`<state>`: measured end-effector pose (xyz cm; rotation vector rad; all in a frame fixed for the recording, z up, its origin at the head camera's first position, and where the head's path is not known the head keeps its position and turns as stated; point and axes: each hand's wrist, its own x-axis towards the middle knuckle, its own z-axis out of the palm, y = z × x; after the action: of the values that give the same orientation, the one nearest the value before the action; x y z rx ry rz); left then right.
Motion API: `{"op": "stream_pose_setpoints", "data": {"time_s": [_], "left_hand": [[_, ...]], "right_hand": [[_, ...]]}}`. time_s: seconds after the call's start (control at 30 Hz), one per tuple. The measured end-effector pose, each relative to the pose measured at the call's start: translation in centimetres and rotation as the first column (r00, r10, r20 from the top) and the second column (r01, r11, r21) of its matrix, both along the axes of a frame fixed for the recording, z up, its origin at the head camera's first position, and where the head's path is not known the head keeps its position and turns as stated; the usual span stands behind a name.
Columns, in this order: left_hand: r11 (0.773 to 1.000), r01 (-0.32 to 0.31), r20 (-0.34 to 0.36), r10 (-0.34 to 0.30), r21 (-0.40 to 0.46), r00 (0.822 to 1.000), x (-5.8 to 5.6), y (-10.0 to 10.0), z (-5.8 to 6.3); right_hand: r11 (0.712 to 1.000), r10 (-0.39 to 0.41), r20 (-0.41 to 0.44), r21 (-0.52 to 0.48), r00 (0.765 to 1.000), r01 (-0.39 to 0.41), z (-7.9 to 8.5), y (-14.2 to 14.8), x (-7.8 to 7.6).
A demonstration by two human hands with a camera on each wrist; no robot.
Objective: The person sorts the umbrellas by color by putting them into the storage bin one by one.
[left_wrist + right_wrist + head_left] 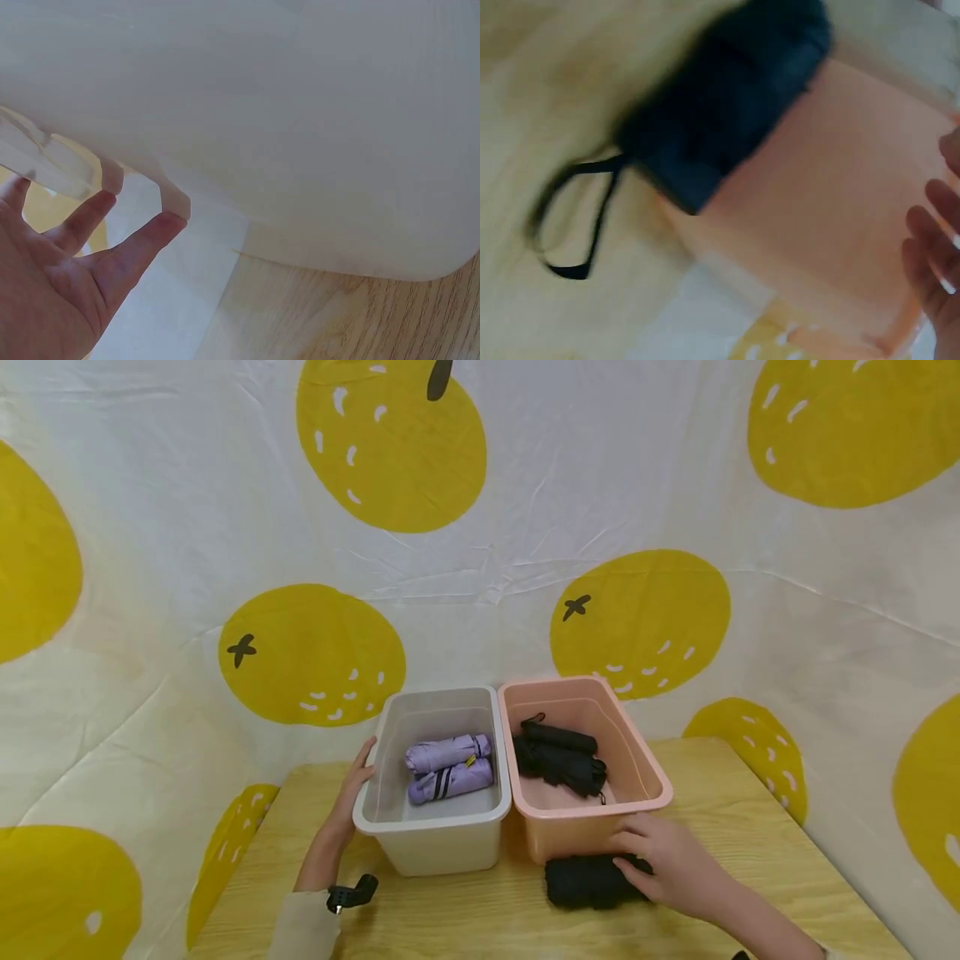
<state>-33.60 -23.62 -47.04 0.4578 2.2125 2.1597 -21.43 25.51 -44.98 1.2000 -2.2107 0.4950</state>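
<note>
My left hand (350,795) rests at the left side of a grey-white plastic bin (431,695). In the left wrist view its spread fingertips (174,219) touch the underside of the rim. My right hand (667,860) hovers at the front of a pink bin (577,812), above a black folded umbrella (585,882) on the table. The right wrist view shows this umbrella (731,97), with its loop strap, apart from the loosely bent fingers (922,221). Two purple folded umbrellas (453,781) lie in the grey-white bin. Black folded umbrellas (558,760) lie in the pink one.
The bins stand side by side on a wooden table (420,927). Behind them hangs a white cloth (480,635) printed with large yellow fruits. A black wrist strap mount (352,893) sits on the left wrist.
</note>
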Motion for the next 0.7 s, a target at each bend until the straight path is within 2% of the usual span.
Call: {"op": "stream_pose_setpoints", "data": {"time_s": [0.1, 0.2, 0.33, 0.4, 0.53, 0.6, 0.7], "left_hand": [[1.0, 0.009, -0.004, -0.009, 0.01, 1.0, 0.0, 0.0, 0.0], [1.0, 0.01, -0.002, -0.01, 0.017, 1.0, 0.0, 0.0, 0.0], [1.0, 0.003, -0.005, -0.003, 0.017, 1.0, -0.1, 0.0, 0.0], [1.0, 0.004, -0.009, -0.004, 0.014, 1.0, -0.1, 0.0, 0.1], [1.0, -0.004, -0.014, 0.004, 0.014, 1.0, 0.0, 0.1, 0.4], [1.0, -0.005, -0.008, 0.005, 0.011, 1.0, 0.1, 0.1, 0.4], [1.0, -0.001, 0.003, 0.001, 0.014, 1.0, 0.2, 0.1, 0.5]], "right_hand": [[0.998, 0.004, -0.009, 0.057, 1.0, -0.004, -2.1, 0.2, 0.3], [0.992, -0.049, 0.062, 0.119, 0.997, 0.041, -3.6, 0.5, 0.4], [0.968, -0.173, 0.174, 0.212, 0.969, 0.134, -5.0, 0.7, -0.4], [0.957, -0.204, 0.213, 0.248, 0.955, 0.149, -5.6, 0.7, -0.8], [0.954, -0.203, 0.288, 0.275, 0.936, 0.123, -6.8, 0.2, -1.5], [0.955, -0.189, 0.306, 0.278, 0.933, 0.102, -7.2, -0.1, -1.7], [0.951, -0.18, 0.287, 0.294, 0.941, 0.093, -7.7, -0.4, -1.9]]}}
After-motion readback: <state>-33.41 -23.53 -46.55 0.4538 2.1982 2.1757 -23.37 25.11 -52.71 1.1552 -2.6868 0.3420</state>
